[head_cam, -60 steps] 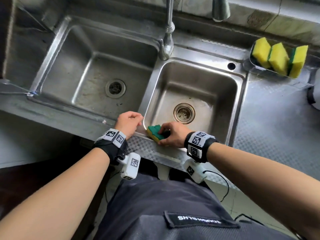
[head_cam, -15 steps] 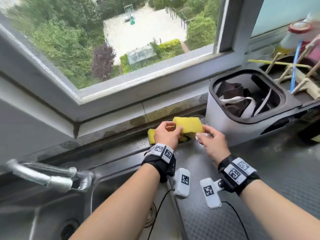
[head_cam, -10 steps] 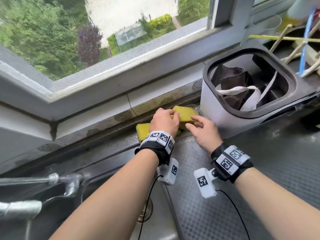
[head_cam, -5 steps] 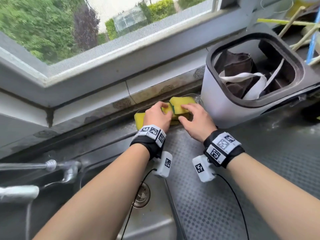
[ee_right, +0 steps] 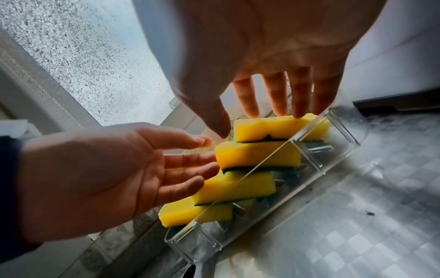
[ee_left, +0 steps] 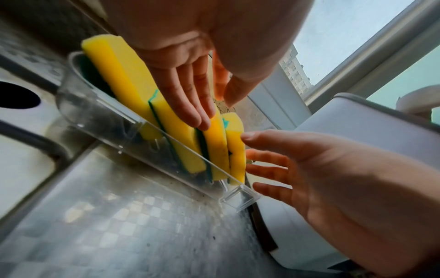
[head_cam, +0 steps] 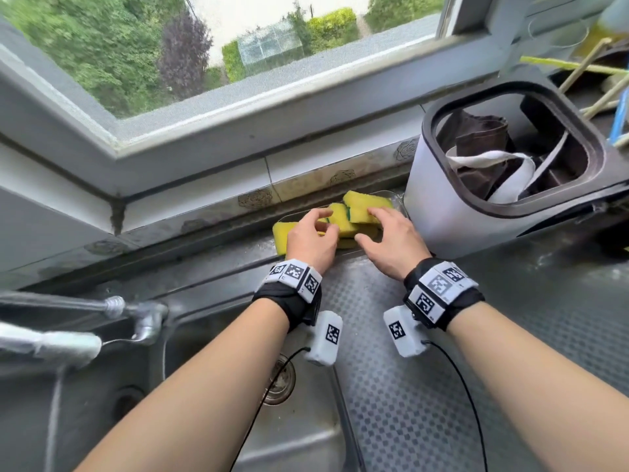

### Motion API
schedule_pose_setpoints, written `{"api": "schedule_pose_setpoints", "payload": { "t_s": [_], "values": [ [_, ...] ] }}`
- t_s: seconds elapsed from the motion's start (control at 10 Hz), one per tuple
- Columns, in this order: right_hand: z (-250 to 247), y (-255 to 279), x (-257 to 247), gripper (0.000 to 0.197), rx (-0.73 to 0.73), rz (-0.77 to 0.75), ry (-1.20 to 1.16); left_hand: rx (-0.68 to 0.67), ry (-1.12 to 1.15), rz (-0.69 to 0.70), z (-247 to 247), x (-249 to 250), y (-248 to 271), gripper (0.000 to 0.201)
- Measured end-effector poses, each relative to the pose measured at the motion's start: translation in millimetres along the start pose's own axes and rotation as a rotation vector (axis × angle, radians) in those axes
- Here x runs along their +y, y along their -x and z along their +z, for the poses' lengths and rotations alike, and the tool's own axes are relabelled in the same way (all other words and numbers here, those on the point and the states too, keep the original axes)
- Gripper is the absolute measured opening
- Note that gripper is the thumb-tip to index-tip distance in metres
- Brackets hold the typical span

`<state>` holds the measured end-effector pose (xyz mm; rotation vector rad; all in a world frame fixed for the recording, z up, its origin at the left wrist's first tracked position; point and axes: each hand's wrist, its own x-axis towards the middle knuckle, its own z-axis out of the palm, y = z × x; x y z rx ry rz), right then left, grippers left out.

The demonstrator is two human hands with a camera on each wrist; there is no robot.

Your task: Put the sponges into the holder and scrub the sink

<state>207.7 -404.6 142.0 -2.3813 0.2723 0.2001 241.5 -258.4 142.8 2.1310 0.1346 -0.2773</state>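
Both hands are up at the clear plastic sponge holder (head_cam: 396, 198) just above centre in the head view, tucked against the tiled ledge under the window and just left of the white bin (head_cam: 442, 212). Four yellow-and-green sponges (ee_right: 258, 157) sit in it on edge, leaning and overlapping like tipped dominoes. My left hand (head_cam: 311, 241) is relaxed, fingers straight, fingertips (ee_left: 202, 120) resting on the tops of the middle sponges; the right hand (head_cam: 391, 245) is released too, fingers spread, tips just touching the top of the sponge at the bin end. Nothing is gripped by either one. The holder's long axis runs left to right along the ledge, so the row lies straight ahead of both palms, with the left hand over the sink end and the right over the bin end. The sink (head_cam: 299, 447) is down in the lower left of the frame, with its drain beside my left forearm, so I'd guess the left is closer for whatever scrubbing is left. Can't tell from here if the basin is already clean.
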Motion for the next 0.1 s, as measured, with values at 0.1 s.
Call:
{"api": "schedule_pose_setpoints", "payload": {
  "t_s": [0.1],
  "values": [
    [-2.4, 7.1, -4.8, 0.051, 0.083, -0.036, -0.117, 0.034, 0.042, -0.005, -11.8, -15.7, 5.0, 0.021]
  ]
}}
